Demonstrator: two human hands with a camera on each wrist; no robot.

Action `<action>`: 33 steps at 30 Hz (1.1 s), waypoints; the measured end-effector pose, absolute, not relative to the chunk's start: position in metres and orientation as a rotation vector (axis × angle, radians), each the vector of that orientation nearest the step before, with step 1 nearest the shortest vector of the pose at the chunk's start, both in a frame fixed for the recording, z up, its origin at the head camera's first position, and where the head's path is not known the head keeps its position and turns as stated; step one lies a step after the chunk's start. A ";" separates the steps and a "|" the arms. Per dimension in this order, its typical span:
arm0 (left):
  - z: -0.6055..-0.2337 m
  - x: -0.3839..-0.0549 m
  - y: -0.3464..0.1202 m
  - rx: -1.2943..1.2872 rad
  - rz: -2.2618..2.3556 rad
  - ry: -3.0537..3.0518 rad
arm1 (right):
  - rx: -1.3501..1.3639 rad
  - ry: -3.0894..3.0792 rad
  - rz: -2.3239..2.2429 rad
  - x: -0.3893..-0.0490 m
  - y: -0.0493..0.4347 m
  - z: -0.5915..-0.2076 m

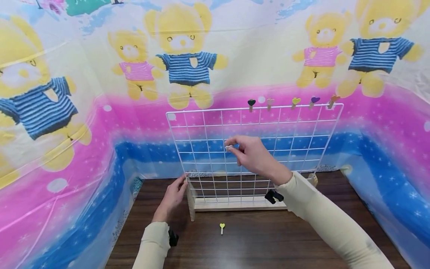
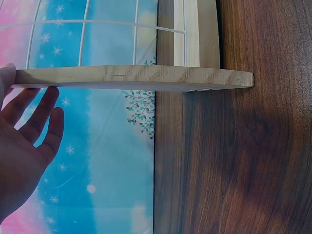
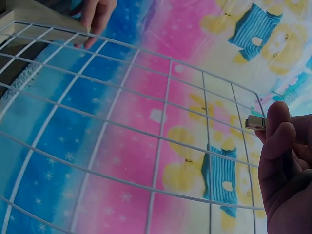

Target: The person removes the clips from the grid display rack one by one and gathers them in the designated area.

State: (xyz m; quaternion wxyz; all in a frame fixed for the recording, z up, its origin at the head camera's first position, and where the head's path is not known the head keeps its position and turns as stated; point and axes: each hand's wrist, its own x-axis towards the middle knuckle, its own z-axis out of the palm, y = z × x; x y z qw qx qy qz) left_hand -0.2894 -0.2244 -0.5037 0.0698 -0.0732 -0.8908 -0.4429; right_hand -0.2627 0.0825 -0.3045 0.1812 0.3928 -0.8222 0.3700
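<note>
Small wooden clothespin (image 3: 254, 122): in the right hand (image 1: 253, 155), pinched between thumb and forefinger, jaw end poking out past the fingertips; other fingers curled in. Held up on the near side of the wire grid (image 1: 208, 145), left of its middle; contact with the wires cannot be told. Right forearm reaches in from the near right, wrist bent, hand pointing left.

Left hand (image 1: 173, 196) low at the grid's left end, thumb and fingers lightly grasping the wooden side support (image 2: 131, 75), outer fingers fanned.

Grid: white coated wire, square mesh, upright in a pale, grained wooden base (image 1: 235, 204). Five heart-topped clips along the top wire, right half: black, pink, yellow, purple, orange.

Yellow heart clip (image 1: 222, 228) lies on the near desk (image 1: 268, 239), dark wood-grain. Behind, creased cloth (image 1: 248, 67) printed with bears.
</note>
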 end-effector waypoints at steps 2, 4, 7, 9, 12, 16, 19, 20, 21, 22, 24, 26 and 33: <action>-0.503 -0.289 -0.225 -0.217 -1.334 -2.687 | 1.105 -2.334 1.055 -0.261 0.083 -0.313; -0.503 -0.289 -0.225 -0.207 -1.337 -2.696 | 1.098 -2.349 1.072 -0.258 0.084 -0.322; -0.502 -0.288 -0.226 -0.208 -1.332 -2.704 | 1.103 -2.356 1.096 -0.255 0.084 -0.337; -0.502 -0.288 -0.226 -0.214 -1.333 -2.703 | 1.105 -2.373 1.103 -0.253 0.083 -0.348; -0.501 -0.288 -0.226 -0.214 -1.342 -2.705 | 1.107 -2.399 1.109 -0.250 0.083 -0.363; -0.501 -0.288 -0.225 -0.214 -1.343 -2.710 | 1.087 -2.451 1.162 -0.247 0.083 -0.381; -0.501 -0.288 -0.225 -0.216 -1.333 -2.709 | 1.089 -2.463 1.206 -0.245 0.083 -0.395; -0.502 -0.288 -0.225 -0.213 -1.334 -2.709 | 1.090 -2.463 1.207 -0.245 0.082 -0.400; -0.502 -0.289 -0.225 -0.210 -1.335 -2.707 | 1.089 -2.465 1.202 -0.244 0.082 -0.405; -0.502 -0.289 -0.225 -0.207 -1.335 -2.707 | 1.091 -2.466 1.190 -0.244 0.082 -0.411; -0.503 -0.289 -0.225 -0.209 -1.335 -2.705 | 1.093 -2.471 1.177 -0.244 0.082 -0.423; -0.503 -0.290 -0.225 -0.199 -1.338 -2.706 | 1.080 -2.498 1.150 -0.244 0.082 -0.436; -0.503 -0.290 -0.226 -0.200 -1.341 -2.720 | 1.037 -2.595 1.152 -0.245 0.082 -0.480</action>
